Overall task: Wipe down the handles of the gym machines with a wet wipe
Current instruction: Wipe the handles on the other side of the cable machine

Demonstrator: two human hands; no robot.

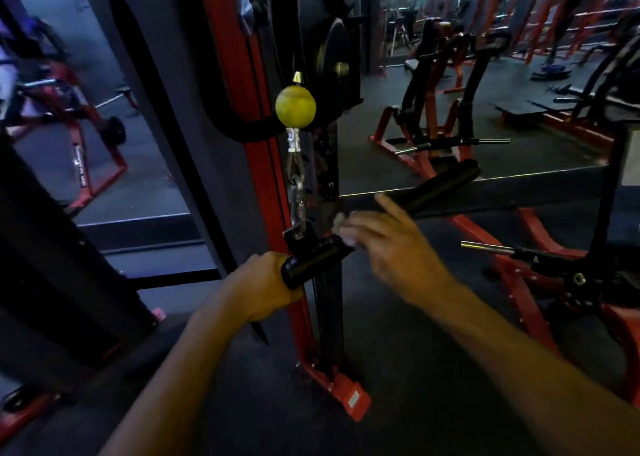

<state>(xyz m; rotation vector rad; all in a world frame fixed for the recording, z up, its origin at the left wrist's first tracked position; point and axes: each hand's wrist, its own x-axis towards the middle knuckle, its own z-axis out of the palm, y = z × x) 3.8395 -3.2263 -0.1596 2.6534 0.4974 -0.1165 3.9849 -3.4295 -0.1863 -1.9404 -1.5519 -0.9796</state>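
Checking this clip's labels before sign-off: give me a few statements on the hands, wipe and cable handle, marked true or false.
1. The left hand grips one end of the black cable handle. True.
2. The right hand holds a white wipe by the handle's middle. True.
3. The ball above the clip is red. False: it is yellow.
4. The handle lies on the floor. False: it hangs from a metal clip on the cable.
5. The machine's upright post is red. True.
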